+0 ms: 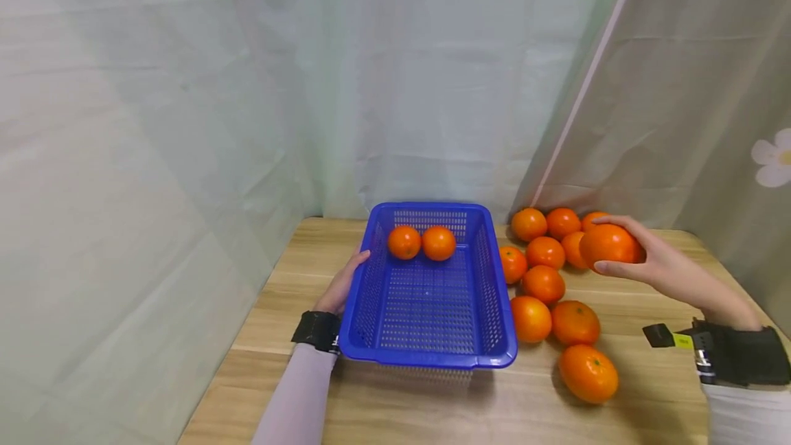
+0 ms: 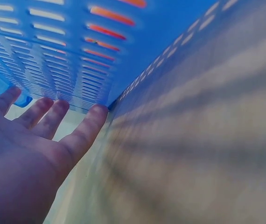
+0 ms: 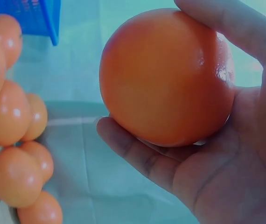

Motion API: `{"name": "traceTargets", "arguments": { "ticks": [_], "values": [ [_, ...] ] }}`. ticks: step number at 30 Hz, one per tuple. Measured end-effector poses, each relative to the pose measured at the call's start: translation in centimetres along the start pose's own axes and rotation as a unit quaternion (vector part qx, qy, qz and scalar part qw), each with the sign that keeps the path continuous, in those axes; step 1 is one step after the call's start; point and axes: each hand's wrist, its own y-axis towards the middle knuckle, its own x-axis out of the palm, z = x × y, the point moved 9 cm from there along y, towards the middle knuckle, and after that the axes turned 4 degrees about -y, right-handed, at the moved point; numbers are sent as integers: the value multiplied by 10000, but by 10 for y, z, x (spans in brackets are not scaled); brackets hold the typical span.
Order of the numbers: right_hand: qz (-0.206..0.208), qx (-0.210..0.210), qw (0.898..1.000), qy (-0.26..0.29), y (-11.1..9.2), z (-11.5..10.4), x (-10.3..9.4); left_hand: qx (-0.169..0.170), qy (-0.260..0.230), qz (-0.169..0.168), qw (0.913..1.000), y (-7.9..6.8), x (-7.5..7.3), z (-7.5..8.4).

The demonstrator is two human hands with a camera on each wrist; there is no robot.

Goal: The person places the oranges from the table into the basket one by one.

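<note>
In the head view, a blue plastic basket (image 1: pixel 426 359) with slotted walls stands on the wooden table, two oranges (image 1: pixel 421 243) side by side at its far end. My left hand (image 1: pixel 342 287) is at the basket's left side, one fingertip at the rim. From the left wrist, the fingers of that hand (image 2: pixel 39 140) reach out nearly straight along the slotted wall. My right hand (image 1: pixel 655 259) grips a large orange (image 1: pixel 608 246) above the right part of the table. Thumb and fingers curve around this orange (image 3: pixel 165 79) in the right wrist view.
Several loose oranges (image 1: pixel 544 285) lie along the basket's right side, from the back edge to the near orange (image 1: pixel 588 373). The wooden table (image 1: pixel 278 314) ends at pale curtains (image 1: pixel 432 88) behind and at the left. A black strap circles each wrist.
</note>
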Motion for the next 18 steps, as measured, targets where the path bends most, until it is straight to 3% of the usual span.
{"name": "traceTargets", "arguments": {
  "ticks": [6, 12, 18],
  "values": [
    [-106, -404, 9991, 21, 17, -29, 3, -80, -66, 6, 9999, -1, 1, 2],
    [-357, -818, 9950, 453, 38, -56, 15, -45, 31, 73, 10000, -2, 0, 3],
    [-580, -978, 9918, 589, 55, -72, 26, 52, 7, 22, 10000, -2, 3, 3]
  ]
}}
